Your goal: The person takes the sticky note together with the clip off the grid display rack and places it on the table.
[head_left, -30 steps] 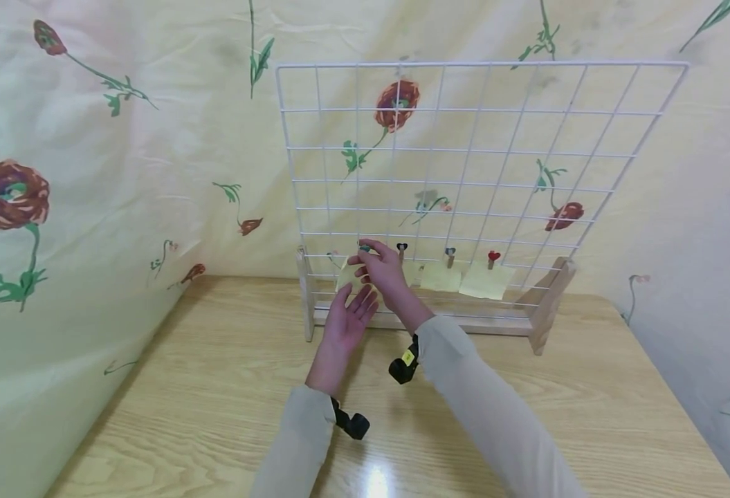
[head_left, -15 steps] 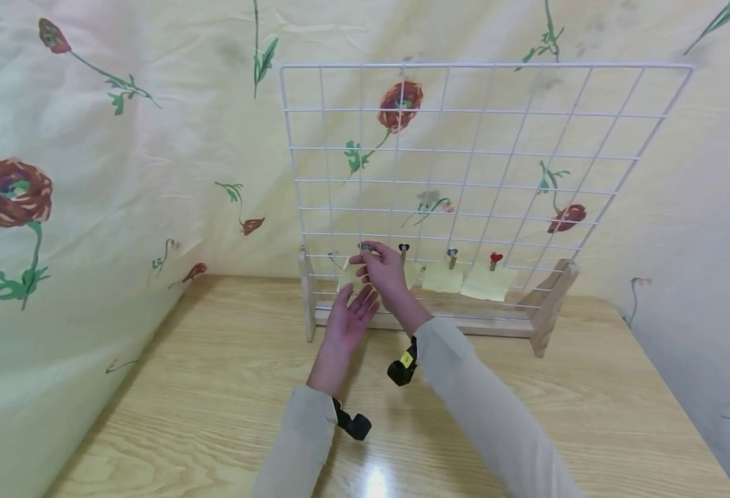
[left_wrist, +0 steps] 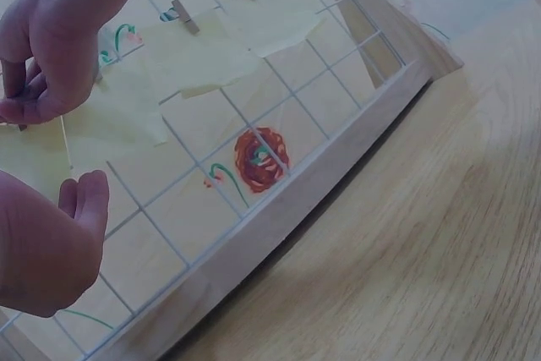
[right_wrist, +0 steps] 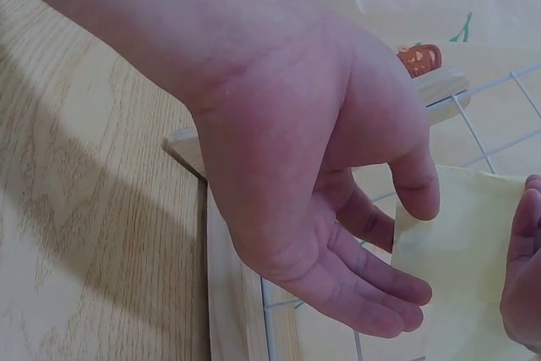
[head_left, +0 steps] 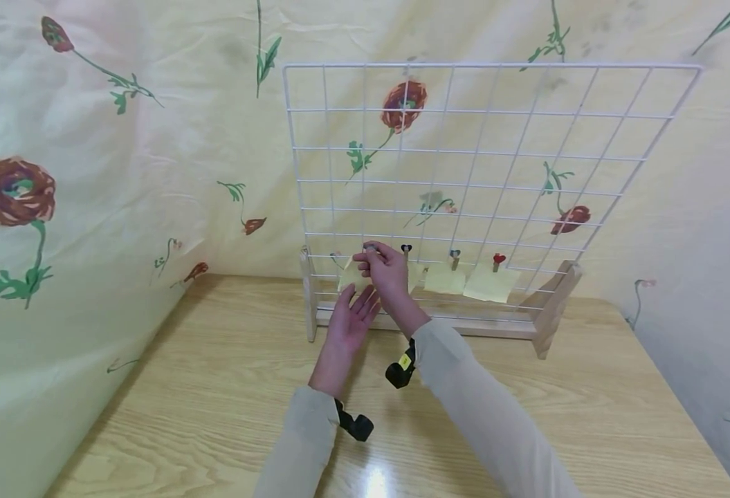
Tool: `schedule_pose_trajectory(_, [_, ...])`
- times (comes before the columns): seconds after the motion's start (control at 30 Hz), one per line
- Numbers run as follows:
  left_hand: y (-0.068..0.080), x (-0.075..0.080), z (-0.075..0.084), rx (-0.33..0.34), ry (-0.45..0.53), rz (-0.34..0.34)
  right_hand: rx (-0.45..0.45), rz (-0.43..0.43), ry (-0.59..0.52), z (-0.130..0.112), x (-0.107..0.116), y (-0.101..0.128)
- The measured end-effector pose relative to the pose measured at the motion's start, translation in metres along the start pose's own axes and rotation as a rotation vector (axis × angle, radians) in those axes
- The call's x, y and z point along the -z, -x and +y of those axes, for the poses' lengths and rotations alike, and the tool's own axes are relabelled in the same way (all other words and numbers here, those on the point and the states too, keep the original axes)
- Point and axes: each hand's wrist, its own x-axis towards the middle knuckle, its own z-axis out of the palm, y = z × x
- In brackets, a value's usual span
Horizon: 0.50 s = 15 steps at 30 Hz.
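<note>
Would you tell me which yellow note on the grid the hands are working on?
The leftmost note: the right hand pinches its clip, the left hand steadies it.

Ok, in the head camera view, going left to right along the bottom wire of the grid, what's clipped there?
Right hand pinching a clip over a yellow note → black heart clip → blue-grey heart clip → red heart clip.

Both arms wore long beige sleeves, loose and softly creased. At the lower middle of the head view, a small black camera was strapped at each cuff; the one on the right wrist carried a small yellow sticker. The hands were bare.
</note>
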Motion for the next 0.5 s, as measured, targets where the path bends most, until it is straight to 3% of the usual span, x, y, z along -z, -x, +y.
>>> schedule_pose_trajectory(0.5, [0.0008,0.0007,0.0000,-0.004,0.008,0.020,0.125,-0.007,-0.067,-0.0015,0.0003,0.0019])
